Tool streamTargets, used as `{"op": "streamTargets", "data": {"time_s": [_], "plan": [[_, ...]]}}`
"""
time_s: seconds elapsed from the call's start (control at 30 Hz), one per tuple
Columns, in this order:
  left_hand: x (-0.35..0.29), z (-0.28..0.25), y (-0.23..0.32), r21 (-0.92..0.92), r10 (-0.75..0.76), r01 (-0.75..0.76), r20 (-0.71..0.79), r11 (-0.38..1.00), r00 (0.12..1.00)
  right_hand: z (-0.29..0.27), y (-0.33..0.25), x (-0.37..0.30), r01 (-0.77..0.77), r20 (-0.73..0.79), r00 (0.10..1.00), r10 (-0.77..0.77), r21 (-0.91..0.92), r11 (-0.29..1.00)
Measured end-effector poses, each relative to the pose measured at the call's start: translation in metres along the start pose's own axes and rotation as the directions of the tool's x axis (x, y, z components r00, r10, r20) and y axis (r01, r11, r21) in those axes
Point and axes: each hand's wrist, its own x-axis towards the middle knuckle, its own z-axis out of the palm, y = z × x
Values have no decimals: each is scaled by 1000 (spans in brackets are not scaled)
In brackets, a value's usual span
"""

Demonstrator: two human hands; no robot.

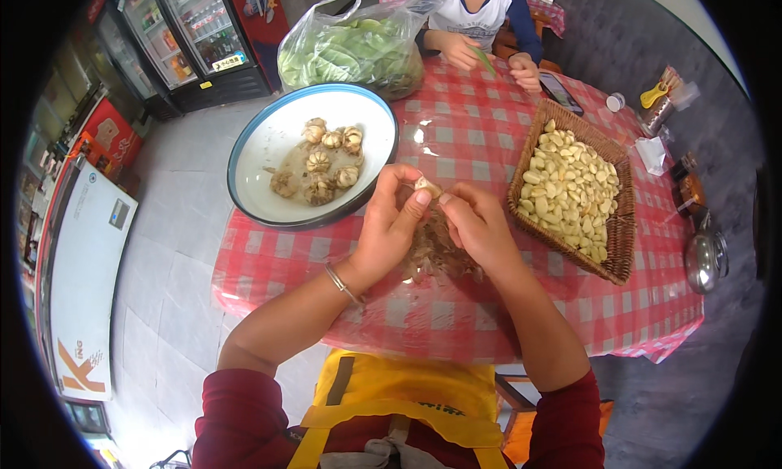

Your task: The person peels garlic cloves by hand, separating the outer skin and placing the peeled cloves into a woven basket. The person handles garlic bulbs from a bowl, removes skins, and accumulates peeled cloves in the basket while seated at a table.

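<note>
From afar I have the left hand (393, 212) pinching a garlic piece (426, 189) between thumb and forefinger, and the right hand (482, 226) with its fingertips drawn together at the piece's 3 o'clock side. Loose skins (438, 253) lie at 6 o'clock on the counter (456, 330). I see a bowl (252, 155) of garlic bulbs (318, 161) at 10 o'clock, a wicker basket (626, 216) of peeled cloves (570, 184) at 3.

Head-worn wide fisheye, facing down, close above left hand (386, 226), right hand (482, 229), table (456, 127).
</note>
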Motion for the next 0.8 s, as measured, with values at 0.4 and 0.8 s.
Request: {"op": "streamTargets", "data": {"time_s": [0.4,0.8], "plan": [[6,-8,6,438,111,-196,212,877,971,2,0,1,-201,95,978,183,249,947],[-1,-4,10,512,77,-164,187,843,979,4,-9,-1,-352,228,927,296,267,897]]}}
